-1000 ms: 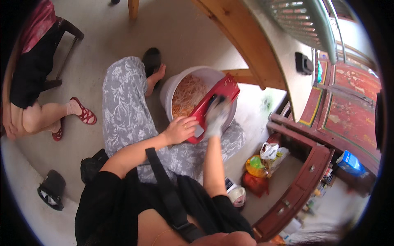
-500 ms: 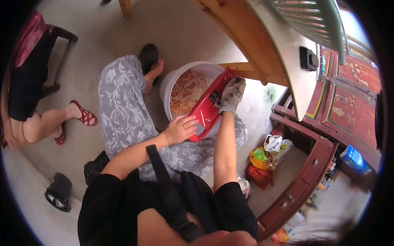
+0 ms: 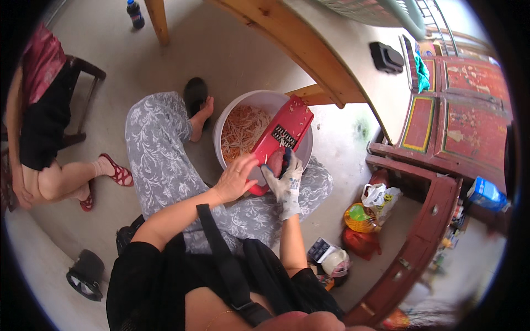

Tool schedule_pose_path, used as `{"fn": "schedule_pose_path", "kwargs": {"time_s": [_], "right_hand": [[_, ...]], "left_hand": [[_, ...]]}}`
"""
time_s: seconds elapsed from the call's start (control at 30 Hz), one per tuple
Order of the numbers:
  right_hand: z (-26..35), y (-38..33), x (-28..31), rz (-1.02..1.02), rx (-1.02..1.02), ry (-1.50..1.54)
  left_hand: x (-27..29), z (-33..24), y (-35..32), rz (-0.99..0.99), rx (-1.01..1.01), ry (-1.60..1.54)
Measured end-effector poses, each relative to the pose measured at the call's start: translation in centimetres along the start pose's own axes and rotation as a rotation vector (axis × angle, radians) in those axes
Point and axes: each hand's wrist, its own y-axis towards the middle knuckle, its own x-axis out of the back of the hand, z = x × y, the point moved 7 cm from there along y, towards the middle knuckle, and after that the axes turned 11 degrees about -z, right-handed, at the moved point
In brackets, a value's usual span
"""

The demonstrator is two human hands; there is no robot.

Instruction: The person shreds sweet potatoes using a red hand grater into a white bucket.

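Note:
A red slicer board [image 3: 287, 129] leans across the rim of a white bucket [image 3: 264, 100] holding orange vegetable shreds [image 3: 243, 129]. My left hand [image 3: 236, 179] grips the slicer's lower end near my lap. My right hand [image 3: 286, 179], in a grey work glove, presses a reddish vegetable piece [image 3: 274, 161] against the slicer's lower half. The bucket stands between my knees, which are covered by grey flowered trousers.
Another person sits at the left on a dark chair [image 3: 83, 96], wearing red sandals [image 3: 113, 171]. A wooden table leg [image 3: 298, 44] slants overhead. Plastic bags [image 3: 370, 212] and a red cabinet [image 3: 441, 138] lie to the right. A dark bottle [image 3: 134, 14] stands far off.
My gloved right hand slid from the slicer's upper end back down to its lower half with the vegetable piece. My left hand stayed on the slicer's lower end.

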Motion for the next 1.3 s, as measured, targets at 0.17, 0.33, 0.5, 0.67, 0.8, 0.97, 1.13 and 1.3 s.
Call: {"fn": "schedule_pose_path", "kwargs": {"time_s": [0.17, 0.33, 0.5, 0.67, 0.8, 0.97, 1.13, 1.3], "right_hand": [[-4.8, 0.0, -1.8, -0.046, -0.220, 0.585], [-9.4, -1.8, -3.0, 0.078, -0.838, 2.048], [-8.0, -0.8, 3.0, 0.102, -0.647, 2.465], [-6.8, -0.1, 1.7, 0.234, -0.621, 2.480], [-7.7, -0.6, 1.5, 0.137, -0.644, 2.414], [-8.4, -1.1, 2.0, 0.216, -0.462, 2.469], [-8.6, -0.5, 1.5, 0.051, -0.666, 2.458], [-7.7, 0.1, 2.0, 0.283, -0.477, 2.609]], "left_hand": [[-1.8, 3.4, 1.8, 0.215, 0.639, -0.153], [-3.0, 5.2, 1.9, 0.200, 1.077, -0.678], [2.4, -0.6, 2.7, 0.284, 1.067, -0.557], [7.2, -1.1, 5.4, 0.366, 0.777, -0.078], [4.0, -5.8, 9.8, 0.561, -0.121, 0.703], [-8.0, -5.3, 0.7, 1.137, -0.864, 1.043], [-3.8, -5.3, 9.0, 1.243, -0.383, 1.129], [-0.3, -4.7, 11.4, 0.863, -0.437, 1.003]]}}
